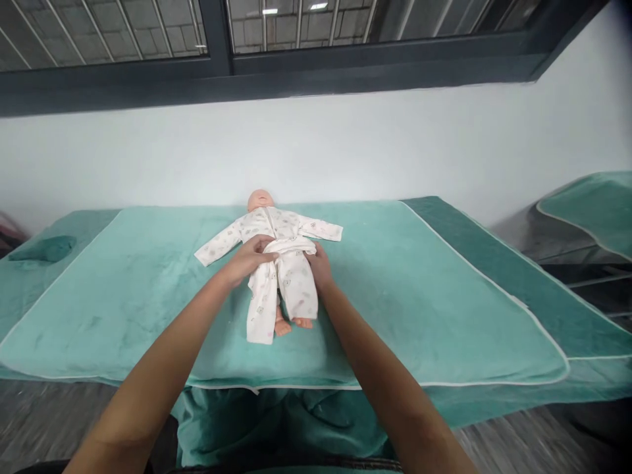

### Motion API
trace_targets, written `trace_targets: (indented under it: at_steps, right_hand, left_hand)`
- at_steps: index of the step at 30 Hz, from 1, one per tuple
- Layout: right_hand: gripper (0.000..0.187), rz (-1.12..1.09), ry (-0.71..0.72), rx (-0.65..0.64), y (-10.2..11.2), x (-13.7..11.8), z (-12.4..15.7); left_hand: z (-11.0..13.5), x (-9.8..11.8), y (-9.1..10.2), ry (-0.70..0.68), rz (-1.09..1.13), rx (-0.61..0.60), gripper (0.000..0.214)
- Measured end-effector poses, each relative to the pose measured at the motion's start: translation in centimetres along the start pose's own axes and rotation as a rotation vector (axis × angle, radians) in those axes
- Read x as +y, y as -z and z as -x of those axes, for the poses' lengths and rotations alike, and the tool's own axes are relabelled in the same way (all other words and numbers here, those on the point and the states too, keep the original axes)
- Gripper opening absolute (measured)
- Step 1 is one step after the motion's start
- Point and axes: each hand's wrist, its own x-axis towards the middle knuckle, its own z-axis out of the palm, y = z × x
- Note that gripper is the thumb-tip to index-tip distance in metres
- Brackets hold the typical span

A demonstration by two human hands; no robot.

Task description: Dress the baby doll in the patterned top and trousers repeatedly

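A baby doll (261, 199) lies on its back on a teal towel (419, 296), head toward the wall. It wears a white printed top (284, 224) and white printed trousers (291, 283); its bare feet stick out below. My left hand (249, 257) lies over the doll's waist with fingers curled onto the trouser waistband. My right hand (320, 265) grips the waistband at the doll's other hip, fingers closed on the cloth.
The towel covers a table against a white wall under a dark-framed window. A rolled dark green cloth (44, 248) lies at the far left. Another teal-covered surface (592, 207) stands at the right. The table's front edge is close to my body.
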Motion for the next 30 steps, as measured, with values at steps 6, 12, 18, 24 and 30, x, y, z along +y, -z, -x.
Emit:
trace_targets:
  at_steps: [6, 12, 18, 24, 30]
  right_hand:
    - [0.046, 0.137, 0.116, -0.342, 0.9, -5.7, -0.4]
    - [0.032, 0.332, -0.059, -0.505, -1.5, -9.6, -1.2]
    - [0.019, -0.078, -0.221, -0.482, -1.5, -7.9, -2.0]
    - [0.025, -0.086, -0.237, -0.566, -2.3, -8.0, -1.0]
    - [0.030, 0.211, -0.205, -0.607, -3.4, -8.3, -0.3]
  left_hand:
    - [0.2, 0.0, 1.1, -0.012, 0.292, -0.012, 0.046]
    - [0.5, -0.1, -0.2, -0.056, 0.303, 0.046, 0.043]
    - [2.0, -1.0, -0.2, -0.058, 0.023, -0.002, 0.055]
    - [1.8, -1.4, 0.2, -0.010, 0.140, 0.071, 0.049]
    - [1.9, -1.8, -0.2, -0.010, 0.198, 0.146, 0.043]
